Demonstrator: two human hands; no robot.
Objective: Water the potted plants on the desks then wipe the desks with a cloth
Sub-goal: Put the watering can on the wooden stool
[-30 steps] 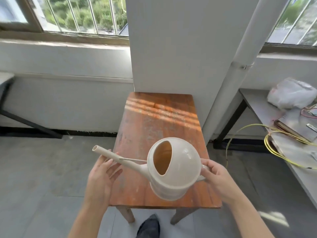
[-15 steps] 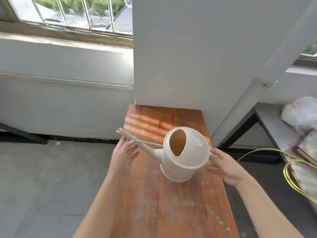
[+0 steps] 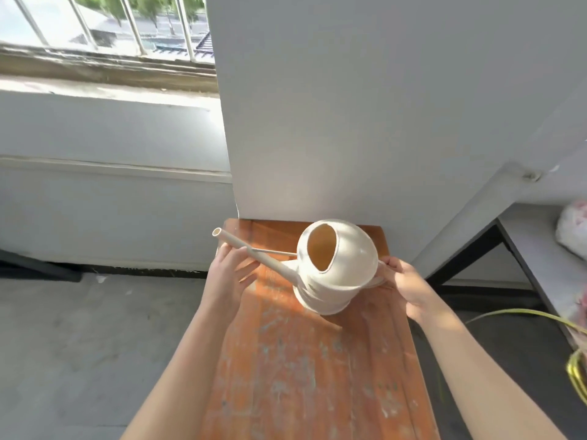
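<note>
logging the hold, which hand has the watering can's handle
The right hand grips the handle behind the watering can; the left hand just props the spout on fairly straight fingers.

A white pillar (image 3: 349,106) closes off the wooden table's (image 3: 317,376) far end.

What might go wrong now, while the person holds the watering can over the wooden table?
1. The watering can is tilted; any water inside might spill onto the wooden table.
2. The left hand only supports the spout with straight fingers; if the right hand slips on the handle, the can may drop.
</note>
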